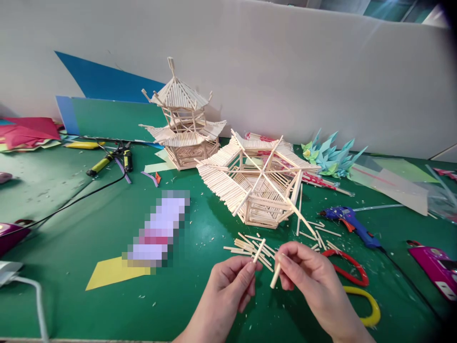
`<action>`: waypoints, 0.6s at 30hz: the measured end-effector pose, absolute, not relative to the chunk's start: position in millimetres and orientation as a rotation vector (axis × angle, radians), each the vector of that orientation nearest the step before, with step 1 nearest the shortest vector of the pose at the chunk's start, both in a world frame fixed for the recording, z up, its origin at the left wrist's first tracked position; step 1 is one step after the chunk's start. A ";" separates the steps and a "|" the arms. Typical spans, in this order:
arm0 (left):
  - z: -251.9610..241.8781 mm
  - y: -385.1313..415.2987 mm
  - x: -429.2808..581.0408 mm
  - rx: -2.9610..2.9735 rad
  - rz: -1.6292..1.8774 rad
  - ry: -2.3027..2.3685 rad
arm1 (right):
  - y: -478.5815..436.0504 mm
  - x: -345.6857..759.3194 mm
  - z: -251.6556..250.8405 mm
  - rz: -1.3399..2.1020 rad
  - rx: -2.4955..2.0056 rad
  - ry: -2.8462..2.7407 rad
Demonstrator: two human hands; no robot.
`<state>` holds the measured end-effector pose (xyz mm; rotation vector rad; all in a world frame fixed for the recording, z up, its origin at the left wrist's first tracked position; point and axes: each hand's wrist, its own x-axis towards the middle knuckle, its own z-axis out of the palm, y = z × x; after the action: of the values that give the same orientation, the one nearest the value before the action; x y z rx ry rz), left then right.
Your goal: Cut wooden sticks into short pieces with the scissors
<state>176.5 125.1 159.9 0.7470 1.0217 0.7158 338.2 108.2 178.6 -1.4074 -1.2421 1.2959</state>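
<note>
Between thumb and fingers, my left hand (232, 286) pinches a short wooden stick (259, 250) that points up and away. My right hand (309, 276) pinches another short wooden stick (275, 276), its lower end sticking out toward me. The two sticks are apart. Just beyond my hands lies a loose pile of cut sticks (246, 247) on the green table. Behind the pile stands a many-sided pavilion model (221, 186) made of sticks, its roof partly covered and its centre showing crossed beams. A taller finished-looking stick pagoda (182, 138) stands behind it to the left.
A blue glue gun (352, 226) lies right, its cord running toward me. Scissors with red and yellow handles (371, 305) lie beside my right hand. Pliers (110, 159), yellow paper (114, 271) and a blurred-out rectangle (160, 228) are left. Blue-green folded paper (330, 155) sits at the back.
</note>
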 end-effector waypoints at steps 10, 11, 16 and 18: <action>161.8 119.5 178.5 0.806 0.707 0.951 | 112.3 324.0 175.4 1.287 -1.315 -1.074; 162.7 119.0 179.1 0.797 0.708 0.953 | 112.3 324.0 175.7 1.275 -1.318 -1.079; 159.8 115.6 180.3 0.792 0.698 0.944 | 112.3 325.3 171.2 1.214 -1.351 -1.130; 158.0 115.1 180.2 0.791 0.682 0.940 | 112.4 325.5 169.9 1.187 -1.372 -1.149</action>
<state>180.2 115.1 158.0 0.7913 0.9402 0.6824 325.5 112.4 169.9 -1.3716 -1.1495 1.1867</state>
